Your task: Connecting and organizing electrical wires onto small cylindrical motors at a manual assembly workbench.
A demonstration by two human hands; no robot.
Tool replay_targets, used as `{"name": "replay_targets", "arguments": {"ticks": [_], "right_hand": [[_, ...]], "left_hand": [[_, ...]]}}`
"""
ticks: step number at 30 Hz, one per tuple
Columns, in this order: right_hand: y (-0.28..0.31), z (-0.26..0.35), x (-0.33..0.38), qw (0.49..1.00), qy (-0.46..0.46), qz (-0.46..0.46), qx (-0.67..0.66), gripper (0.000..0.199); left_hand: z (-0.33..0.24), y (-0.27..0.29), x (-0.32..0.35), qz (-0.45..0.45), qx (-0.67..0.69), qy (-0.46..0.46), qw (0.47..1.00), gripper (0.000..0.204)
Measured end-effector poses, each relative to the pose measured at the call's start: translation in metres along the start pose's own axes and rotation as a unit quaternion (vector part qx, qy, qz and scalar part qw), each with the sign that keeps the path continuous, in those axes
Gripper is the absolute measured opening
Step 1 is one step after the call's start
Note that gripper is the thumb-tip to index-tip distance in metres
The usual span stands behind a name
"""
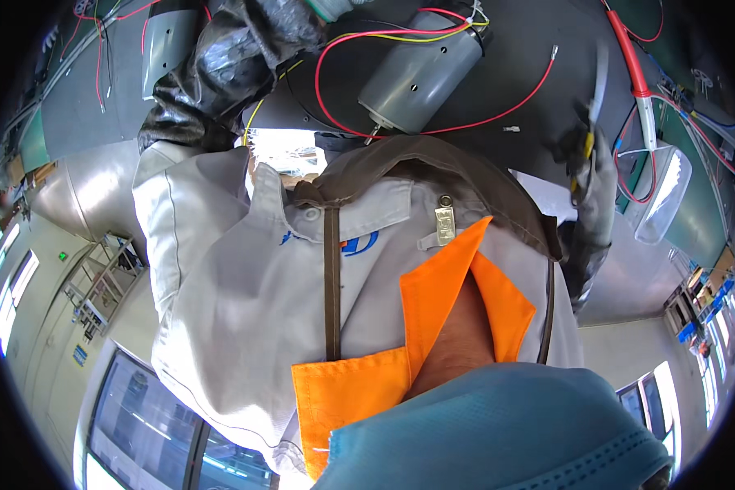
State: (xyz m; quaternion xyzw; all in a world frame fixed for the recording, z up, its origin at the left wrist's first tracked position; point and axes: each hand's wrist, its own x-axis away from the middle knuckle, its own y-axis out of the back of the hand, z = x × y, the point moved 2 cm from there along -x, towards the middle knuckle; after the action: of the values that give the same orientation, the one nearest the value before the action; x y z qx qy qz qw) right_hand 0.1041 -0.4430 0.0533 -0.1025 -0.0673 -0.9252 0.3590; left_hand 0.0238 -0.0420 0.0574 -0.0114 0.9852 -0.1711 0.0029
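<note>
A grey cylindrical motor point(423, 73) lies on the dark work surface, with red, yellow and black wires at its far end. Beside that end, my left hand point(332, 7) in a grey-green glove is cut off by the top edge, so its fingers are hidden. A black sleeve cover wraps the left forearm. Over at the right, my gloved right hand point(596, 184) is closed round a tool with yellow and black handles point(588, 145); blur hides its exact kind. One red wire point(498, 109) curves from near the motor's shaft to a metal terminal.
Another grey motor point(168, 53) stands at the far left beside loose wires. A red and white rod-shaped tool point(633, 69) lies at the right, above a clear plastic tray point(665, 192). A small metal connector point(510, 128) rests near the surface's front edge.
</note>
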Motion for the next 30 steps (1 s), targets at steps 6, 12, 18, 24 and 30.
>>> {"name": "replay_targets", "arguments": {"ticks": [6,12,18,24,30], "right_hand": [[-0.079,0.063,-0.064,0.91,0.059,0.211,0.353,0.065],[-0.075,0.064,-0.063,0.78,0.174,0.148,0.583,0.063],[-0.012,0.029,-0.058,0.764,0.051,-0.037,0.643,0.048],[-0.09,0.004,-0.054,0.972,-0.078,0.133,0.175,0.043],[-0.152,0.017,-0.184,0.954,0.122,0.13,0.242,0.034]], "left_hand": [[0.007,0.024,-0.005,0.093,-0.34,-0.31,0.883,0.043],[-0.014,0.003,0.003,0.013,-0.518,-0.256,0.816,0.04],[-0.07,0.021,0.074,0.327,-0.148,-0.199,0.912,0.048],[0.011,-0.049,0.133,-0.148,-0.563,-0.13,0.802,0.064],[0.07,-0.031,0.051,-0.355,-0.523,-0.305,0.712,0.05]]}}
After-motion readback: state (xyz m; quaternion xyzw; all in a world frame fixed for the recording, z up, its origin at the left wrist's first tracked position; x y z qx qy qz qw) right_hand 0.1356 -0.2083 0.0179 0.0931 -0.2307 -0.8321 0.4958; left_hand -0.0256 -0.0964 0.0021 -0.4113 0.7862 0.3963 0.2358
